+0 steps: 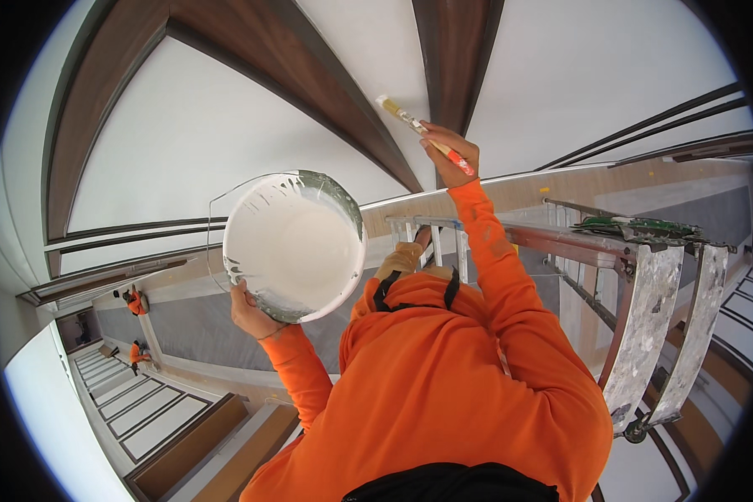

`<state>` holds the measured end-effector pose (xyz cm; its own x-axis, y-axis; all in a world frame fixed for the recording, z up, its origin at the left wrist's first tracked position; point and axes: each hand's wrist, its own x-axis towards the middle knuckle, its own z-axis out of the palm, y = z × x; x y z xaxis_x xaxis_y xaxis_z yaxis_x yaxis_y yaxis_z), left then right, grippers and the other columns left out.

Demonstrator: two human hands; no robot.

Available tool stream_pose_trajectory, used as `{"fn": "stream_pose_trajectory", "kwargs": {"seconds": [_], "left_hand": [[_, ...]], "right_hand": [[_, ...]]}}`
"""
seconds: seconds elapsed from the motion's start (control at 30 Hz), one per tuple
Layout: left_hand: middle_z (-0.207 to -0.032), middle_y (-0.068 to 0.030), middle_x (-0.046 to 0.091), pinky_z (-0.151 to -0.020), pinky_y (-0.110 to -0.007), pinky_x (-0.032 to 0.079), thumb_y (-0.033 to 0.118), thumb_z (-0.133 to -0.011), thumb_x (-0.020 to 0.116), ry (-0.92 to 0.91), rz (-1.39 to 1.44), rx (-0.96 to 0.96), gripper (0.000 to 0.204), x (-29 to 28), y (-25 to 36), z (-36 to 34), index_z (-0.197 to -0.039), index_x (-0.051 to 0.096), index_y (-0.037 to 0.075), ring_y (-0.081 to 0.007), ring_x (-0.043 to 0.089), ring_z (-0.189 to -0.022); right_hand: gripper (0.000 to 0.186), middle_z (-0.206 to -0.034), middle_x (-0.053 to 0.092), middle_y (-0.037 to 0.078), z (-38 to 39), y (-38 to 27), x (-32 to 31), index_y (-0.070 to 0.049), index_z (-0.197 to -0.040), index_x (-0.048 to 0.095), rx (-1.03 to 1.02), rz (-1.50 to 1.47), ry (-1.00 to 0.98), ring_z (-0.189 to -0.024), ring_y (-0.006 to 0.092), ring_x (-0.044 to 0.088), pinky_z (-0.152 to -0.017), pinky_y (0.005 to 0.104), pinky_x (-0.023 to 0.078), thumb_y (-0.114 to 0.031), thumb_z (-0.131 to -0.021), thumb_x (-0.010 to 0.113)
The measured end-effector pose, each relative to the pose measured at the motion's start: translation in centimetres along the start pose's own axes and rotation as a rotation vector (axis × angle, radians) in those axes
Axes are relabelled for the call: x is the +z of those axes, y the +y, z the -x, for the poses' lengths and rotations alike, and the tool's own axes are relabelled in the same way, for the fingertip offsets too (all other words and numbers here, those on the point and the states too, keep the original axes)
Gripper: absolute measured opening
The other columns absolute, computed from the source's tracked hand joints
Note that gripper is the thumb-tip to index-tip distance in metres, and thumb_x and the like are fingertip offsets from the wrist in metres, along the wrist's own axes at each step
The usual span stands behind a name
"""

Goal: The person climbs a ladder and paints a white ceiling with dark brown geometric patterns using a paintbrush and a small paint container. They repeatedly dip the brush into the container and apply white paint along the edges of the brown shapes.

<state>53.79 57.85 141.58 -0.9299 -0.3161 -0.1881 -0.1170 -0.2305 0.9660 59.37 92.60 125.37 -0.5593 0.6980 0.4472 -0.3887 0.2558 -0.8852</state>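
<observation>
My left hand (251, 311) grips the lower rim of a round bucket (297, 243) of white paint, held up with its opening toward me. Paint drips and a dark green smear mark its inner wall, and a thin wire handle loops at its left side. In my right hand (453, 156) is a paintbrush (422, 130), held by its wooden, red-ended handle. White paint coats the bristle tip, which points up and left, close in front of the white wall panel (368, 50). The brush looks apart from the bucket, but whether it touches the wall I cannot tell.
Dark brown wood trim (268, 58) frames the white panels. A paint-spattered stepladder (644, 326) stands at my right, with a green-stained item (640, 227) on its top. My foot (424, 238) shows near ladder rungs. Far below left, two people (135, 303) in orange work near the grey floor covering (201, 322).
</observation>
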Motion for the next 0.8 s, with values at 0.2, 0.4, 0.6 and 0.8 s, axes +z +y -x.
{"fn": "stream_pose_trajectory", "kwargs": {"seconds": [0.2, 0.4, 0.6, 0.8], "left_hand": [[-0.063, 0.0045, 0.037, -0.056, -0.028, 0.039, 0.016, -0.090, 0.058, 0.014, -0.045, 0.065, 0.037, 0.1, -0.6, -0.3, -0.061, 0.034, 0.015, -0.0094, 0.043, -0.057], [-0.063, 0.0043, 0.036, -0.056, -0.028, 0.039, 0.016, -0.089, 0.059, 0.032, -0.054, 0.074, 0.038, 0.5, -0.6, -0.2, -0.061, 0.033, 0.015, -0.0097, 0.043, -0.056], [-0.064, 0.0050, 0.032, -0.056, -0.027, 0.036, 0.014, -0.089, 0.057, 0.016, -0.065, 0.085, 0.035, 0.2, -0.9, -0.6, -0.062, 0.036, 0.014, -0.0085, 0.039, -0.057], [-0.065, 0.0054, 0.031, -0.057, -0.026, 0.033, 0.012, -0.090, 0.055, 0.011, -0.074, 0.086, 0.032, 0.3, -0.9, -0.4, -0.063, 0.040, 0.013, -0.0073, 0.035, -0.059]], "right_hand": [[0.021, -0.116, 0.071, 0.017, 0.4, 1.1, 0.0, -0.001, -0.102, 0.073, 0.009, -0.013, -0.011, -0.104, 0.0201, 0.069, -0.088, 0.0282, 0.056, 0.009, -0.083, 0.071], [0.023, -0.116, 0.071, 0.016, 0.6, 1.1, -0.1, -0.002, -0.104, 0.073, -0.018, 0.050, -0.031, -0.103, 0.0201, 0.069, -0.088, 0.0283, 0.056, 0.008, -0.083, 0.072], [0.024, -0.115, 0.071, 0.015, 0.7, 1.5, -0.1, -0.002, -0.104, 0.073, -0.042, 0.099, -0.040, -0.102, 0.0207, 0.070, -0.088, 0.0289, 0.056, 0.009, -0.082, 0.071], [0.024, -0.114, 0.072, 0.015, 1.0, 1.8, 0.0, -0.003, -0.103, 0.073, -0.033, 0.112, -0.046, -0.102, 0.0215, 0.070, -0.087, 0.0297, 0.056, 0.008, -0.082, 0.071]]}}
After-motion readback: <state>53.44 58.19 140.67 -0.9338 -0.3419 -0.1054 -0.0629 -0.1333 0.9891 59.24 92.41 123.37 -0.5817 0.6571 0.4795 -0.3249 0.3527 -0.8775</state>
